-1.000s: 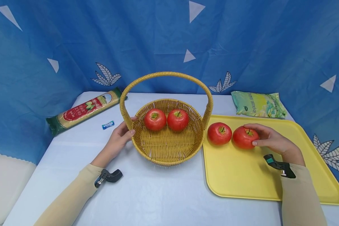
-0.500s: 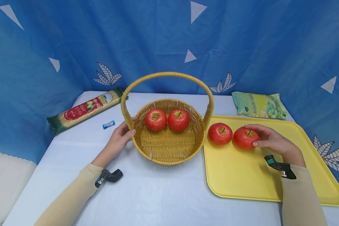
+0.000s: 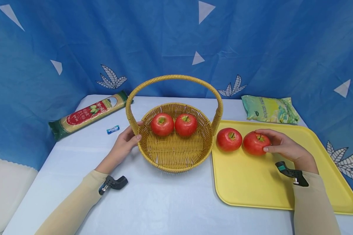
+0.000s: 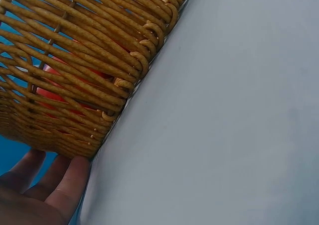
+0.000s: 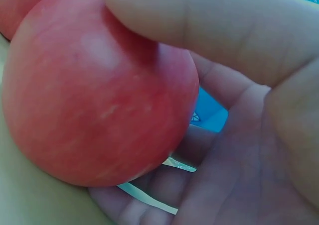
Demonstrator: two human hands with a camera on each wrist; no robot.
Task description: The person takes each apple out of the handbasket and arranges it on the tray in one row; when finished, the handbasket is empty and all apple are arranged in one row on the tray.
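Red and rounded, the short-stemmed apple [image 3: 254, 144] sits in the grasp of our right hand [image 3: 286, 148], thumb bent against its near side and fingers curved around its far side. Our left hand [image 3: 123, 147] pinches the side of a golden-brown woven basket [image 3: 175, 148] at the foot of its arched handle, thumb over the rim and fingers outside the wall.

Just left of our right hand's apple lies a second red apple [image 3: 228, 139]; we cannot tell whether the two touch. Both are within a yellow, round-cornered tray [image 3: 253, 186], which extends under our right wrist. Between our hands, in the far half of the basket, sit a third red apple [image 3: 161, 124] and a fourth red apple [image 3: 186, 125], side by side.

Just beyond our left hand we see a small blue wrapped piece [image 3: 113, 129], and past it a long green-ended packet with a red label [image 3: 89, 114], slanting behind the handle. Beyond our right hand, just past the tray, lies a green-and-yellow packet [image 3: 270, 109]. Beige sleeves [image 3: 316, 202] cover our forearms above a white tabletop [image 3: 164, 205]; farthest off hangs a blue cloth [image 3: 164, 36].
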